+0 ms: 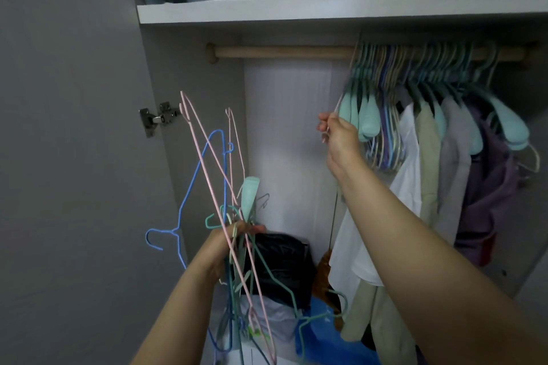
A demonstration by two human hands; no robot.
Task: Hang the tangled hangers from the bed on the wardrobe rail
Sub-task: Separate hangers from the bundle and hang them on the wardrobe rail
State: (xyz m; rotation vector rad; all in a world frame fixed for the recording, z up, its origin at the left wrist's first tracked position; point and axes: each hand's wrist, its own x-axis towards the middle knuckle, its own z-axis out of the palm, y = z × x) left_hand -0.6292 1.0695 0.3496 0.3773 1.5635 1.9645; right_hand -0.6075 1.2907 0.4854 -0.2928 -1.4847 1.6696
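My left hand [228, 243] grips a tangled bunch of hangers [225, 187]: pink, blue and green wire ones plus a mint plastic one, held low in front of the open wardrobe. My right hand [338, 136] is raised to the right and pinches the lower end of a thin pale wire hanger [341, 98] whose hook reaches up to the wooden rail [281, 52]. That hanger sits at the left end of a packed row of hung hangers [415, 77]. The rail's left half is bare.
Shirts and jackets [439, 163] hang on the right. A black bag [281, 261] and blue items lie on the wardrobe floor. A white shelf [326, 6] with folded bedding runs above the rail. The grey door [74, 157] stands open on the left.
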